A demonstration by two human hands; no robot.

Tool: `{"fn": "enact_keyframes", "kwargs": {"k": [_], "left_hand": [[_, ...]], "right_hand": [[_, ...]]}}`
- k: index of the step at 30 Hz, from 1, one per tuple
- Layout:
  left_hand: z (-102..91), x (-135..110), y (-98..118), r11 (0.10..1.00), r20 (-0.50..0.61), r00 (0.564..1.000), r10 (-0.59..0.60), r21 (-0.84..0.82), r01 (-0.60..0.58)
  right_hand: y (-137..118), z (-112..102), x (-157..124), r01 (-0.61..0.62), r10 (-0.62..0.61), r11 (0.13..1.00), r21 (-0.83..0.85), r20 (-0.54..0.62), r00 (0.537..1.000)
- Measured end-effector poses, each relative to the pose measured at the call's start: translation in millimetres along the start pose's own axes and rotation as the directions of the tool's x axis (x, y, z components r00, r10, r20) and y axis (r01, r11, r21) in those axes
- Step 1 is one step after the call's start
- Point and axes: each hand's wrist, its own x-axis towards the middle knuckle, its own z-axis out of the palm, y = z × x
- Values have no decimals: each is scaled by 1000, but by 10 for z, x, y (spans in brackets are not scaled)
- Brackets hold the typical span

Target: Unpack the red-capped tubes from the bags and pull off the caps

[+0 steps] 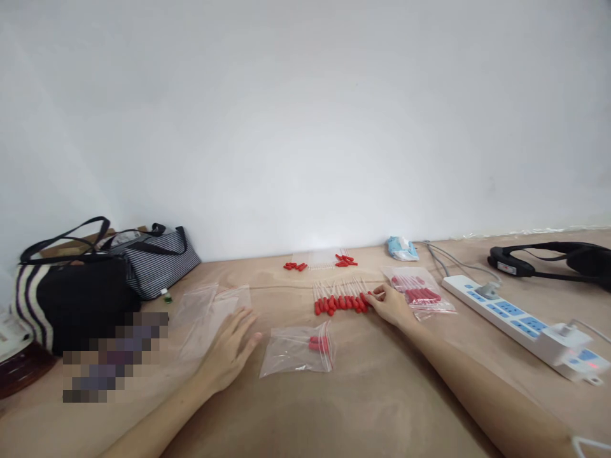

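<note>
A row of red-tipped sticks (341, 303) with thin pale stems lies on the table, red ends towards me. At the row's right end, my right hand (392, 306) has its thumb and fingers pinched on one red-tipped stick. My left hand (233, 348) is open with its fingers apart, beside the empty clear zip bags (195, 312) and holding nothing. Between my hands lies a clear zip bag (286, 353) with a few red pieces (318, 343) inside. To the right of my right hand, another zip bag (422, 294) is filled with several red-tipped sticks.
Loose red pieces (347, 261) and another small red pile (294, 266) lie near the wall. A power strip (506, 318), a black headset (548, 261) and a blue-white packet (402, 248) are on the right. A black bag (90, 299) and a striped bag (160, 264) stand left.
</note>
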Motion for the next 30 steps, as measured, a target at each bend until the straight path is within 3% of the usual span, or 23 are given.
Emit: {"fn": "enact_keyframes", "kwargs": {"k": [4, 6, 8, 10, 12, 14, 15, 17, 21, 24, 30], "left_hand": [[18, 143, 406, 976, 104, 985, 135, -188, -113], [31, 190, 550, 957, 161, 972, 171, -260, -125], [50, 210, 637, 942, 195, 964, 183, -316, -115], [76, 206, 675, 926, 218, 956, 194, -362, -105], [106, 189, 678, 916, 250, 945, 210, -390, -100], [133, 173, 668, 914, 284, 932, 225, -393, -101], [143, 169, 662, 915, 292, 929, 230, -389, -104], [156, 168, 656, 916, 289, 928, 236, -386, -112], [162, 177, 656, 908, 267, 932, 245, -399, -125], [160, 183, 659, 910, 277, 927, 251, -395, -128], [146, 188, 670, 908, 291, 923, 253, -401, -122]], "right_hand": [[-44, -49, -4, -7, 7, 1000, -15, -30, 1000], [-113, -76, -49, 54, -53, 999, 6, -67, 996], [-216, -79, -139, 178, -177, 980, 90, -24, 984], [-339, -50, -266, 312, -345, 921, 233, 120, 931], [-467, 2, -408, 379, -473, 859, 346, 249, 845], [-583, 53, -536, 426, -549, 826, 369, 354, 757], [-634, 70, -588, 441, -552, 829, 344, 381, 742], [-718, 87, -663, 456, -527, 850, 264, 416, 741], [-827, 77, -735, 427, -447, 892, 148, 428, 786], [-870, 79, -760, 398, -400, 911, 111, 483, 779], [-834, 111, -743, 332, -388, 922, 201, 474, 790]]}}
